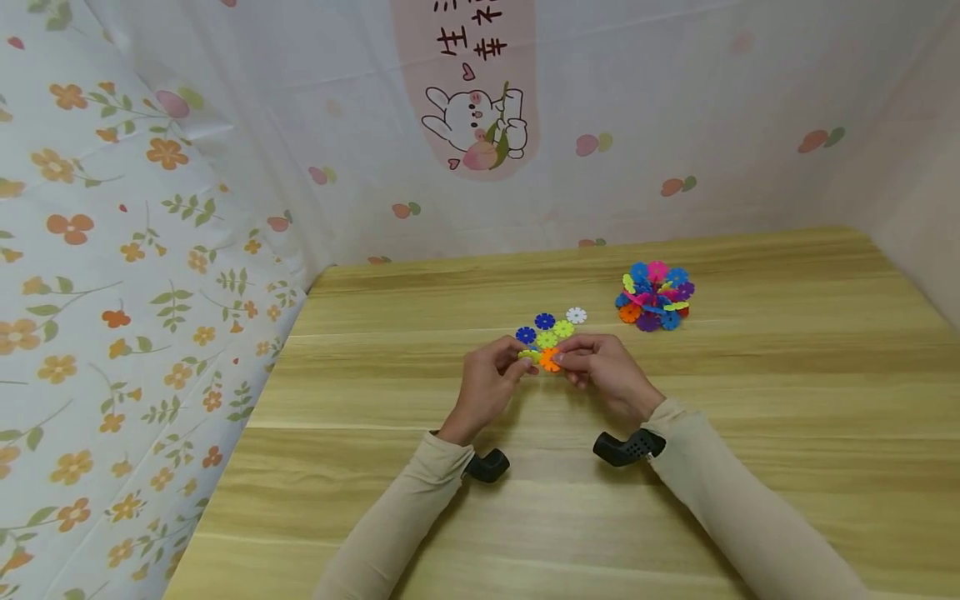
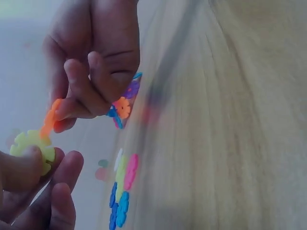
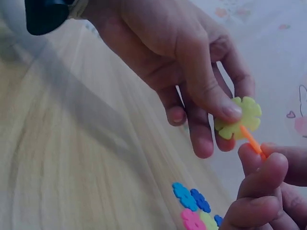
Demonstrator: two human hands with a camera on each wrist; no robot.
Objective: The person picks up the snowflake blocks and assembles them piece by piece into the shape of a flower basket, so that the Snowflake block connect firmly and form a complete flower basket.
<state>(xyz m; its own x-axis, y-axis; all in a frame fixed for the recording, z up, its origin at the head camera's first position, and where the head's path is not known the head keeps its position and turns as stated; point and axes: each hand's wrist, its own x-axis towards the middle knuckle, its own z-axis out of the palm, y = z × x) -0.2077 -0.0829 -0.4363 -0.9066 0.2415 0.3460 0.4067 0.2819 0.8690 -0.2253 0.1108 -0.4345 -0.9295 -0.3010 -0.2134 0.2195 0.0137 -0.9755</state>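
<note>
A yellow notched disc and an orange notched disc are held off the table, just below the centre of the head view. In the right wrist view the orange one stands nearly edge-on, its end meeting the yellow rim; how deep it sits in a notch I cannot tell. The left hand pinches the yellow disc between thumb and fingers, the other fingers loosely bent. The right hand pinches the orange disc, its remaining fingers curled.

Just above the hands in the head view lie loose flat discs: a white disc, dark blue discs and yellow-green discs. The left wrist view also shows a pink disc and a light blue disc in this group, lower centre. Right of centre sits a round cluster of joined discs in many colours.

All these loose pieces rest on the wood-grain table. Beige sleeves enter from the bottom edge, a black device at each wrist. A cloth with a rabbit drawing hangs across the top; flowered cloth fills the left side.
</note>
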